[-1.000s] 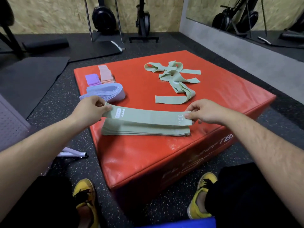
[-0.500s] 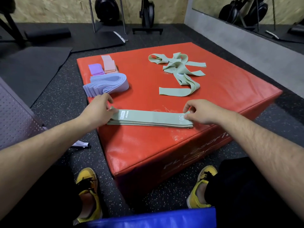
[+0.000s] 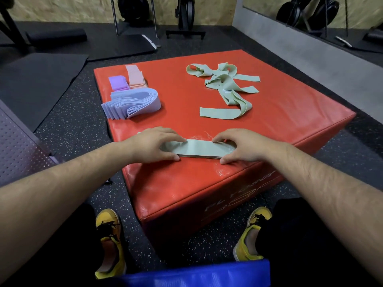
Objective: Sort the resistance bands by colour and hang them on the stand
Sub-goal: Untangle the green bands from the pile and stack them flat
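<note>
A flat stack of green resistance bands (image 3: 199, 149) lies near the front edge of a red padded box (image 3: 279, 125). My left hand (image 3: 151, 145) rests on the stack's left end, fingers spread over it. At the right end my right hand (image 3: 238, 145) presses down the same way. A tangle of loose green bands (image 3: 224, 88) lies at the back right of the box. A folded lilac pile (image 3: 132, 104), a small purple pile (image 3: 118, 82) and a pink pile (image 3: 135, 77) sit at the back left. No stand is in view.
Black speckled gym floor surrounds the box. Dark mats (image 3: 41, 79) lie at the left, exercise machines (image 3: 134, 11) stand at the back, and a grey ledge with a mirror (image 3: 310, 38) runs along the right. A blue pad (image 3: 196, 274) is at the bottom edge between my yellow shoes.
The green band I held stretched above the stack has been laid on top of it. Both hands have moved inward and now press flat on the stack's ends.
</note>
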`<state>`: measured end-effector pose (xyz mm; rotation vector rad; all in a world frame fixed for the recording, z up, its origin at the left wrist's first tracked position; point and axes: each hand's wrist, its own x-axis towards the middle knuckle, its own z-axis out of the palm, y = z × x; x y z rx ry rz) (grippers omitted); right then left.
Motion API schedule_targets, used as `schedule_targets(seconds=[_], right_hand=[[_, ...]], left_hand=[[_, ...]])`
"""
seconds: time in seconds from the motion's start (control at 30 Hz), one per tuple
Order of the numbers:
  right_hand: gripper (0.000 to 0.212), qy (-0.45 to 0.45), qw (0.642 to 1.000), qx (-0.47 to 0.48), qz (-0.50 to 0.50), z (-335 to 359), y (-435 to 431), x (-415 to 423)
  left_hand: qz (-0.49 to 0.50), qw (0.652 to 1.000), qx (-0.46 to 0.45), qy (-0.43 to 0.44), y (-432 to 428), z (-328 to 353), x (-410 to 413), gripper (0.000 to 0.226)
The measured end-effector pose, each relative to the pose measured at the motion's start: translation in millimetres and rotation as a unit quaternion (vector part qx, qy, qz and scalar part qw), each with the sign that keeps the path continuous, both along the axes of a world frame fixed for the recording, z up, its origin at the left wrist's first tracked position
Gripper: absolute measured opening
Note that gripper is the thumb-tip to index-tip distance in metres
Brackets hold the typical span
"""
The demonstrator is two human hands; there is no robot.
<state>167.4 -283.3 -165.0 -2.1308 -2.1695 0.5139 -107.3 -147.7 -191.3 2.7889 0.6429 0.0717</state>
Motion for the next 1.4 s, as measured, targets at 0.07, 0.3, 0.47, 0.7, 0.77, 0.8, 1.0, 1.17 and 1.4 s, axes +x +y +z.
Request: schedule_targets(seconds=[0.07, 0.3, 0.47, 0.7, 0.77, 0.8, 1.0, 1.17, 1.4], right_hand=[[0.068, 0.001, 1.0, 0.005, -0.001, -0.5, -0.3, 1.4], [0.067, 0.004, 1.0, 0.014, 0.007, -0.4, 0.7, -1.1], [0.053, 0.047, 0.996, 0.082, -0.002, 2.0, 8.8, -10.6], [0.046, 0.039, 0.992, 0.112, -0.032, 3.9, 39.6, -8.7], [0.046, 0.029, 0.993, 0.106, -0.044, 2.9, 49.5, -4.5], [0.046, 0.021, 0.993, 0.103, -0.05, 1.7, 54.4, -1.9], [0.042, -0.031, 0.993, 0.092, -0.074, -6.8, 82.1, 12.7], [0.044, -0.058, 0.993, 0.065, -0.084, -11.5, 100.9, 18.9], [0.04, -0.039, 0.993, 0.052, -0.103, -10.9, 107.1, 28.9]], left_hand=[[-0.002, 1.0, -0.011, -0.012, 3.1, 0.0, 2.0, 0.067], [0.0, 1.0, -0.003, -0.027, 7.8, -1.9, 2.4, 0.056], [0.023, 0.999, 0.01, -0.046, 5.4, 6.3, 15.8, 0.071], [0.035, 0.997, 0.028, -0.063, 19.7, 13.2, 71.2, 0.063], [0.033, 0.997, 0.032, -0.064, 27.4, 10.9, 87.7, 0.056], [0.032, 0.997, 0.036, -0.063, 30.8, 9.9, 94.8, 0.053], [0.062, 0.995, 0.015, -0.079, 57.3, -5.3, 129.8, 0.038], [0.083, 0.994, 0.007, -0.077, 76.9, -17.4, 152.2, 0.029], [0.064, 0.994, 0.077, -0.051, 78.6, -9.1, 159.2, 0.021]])
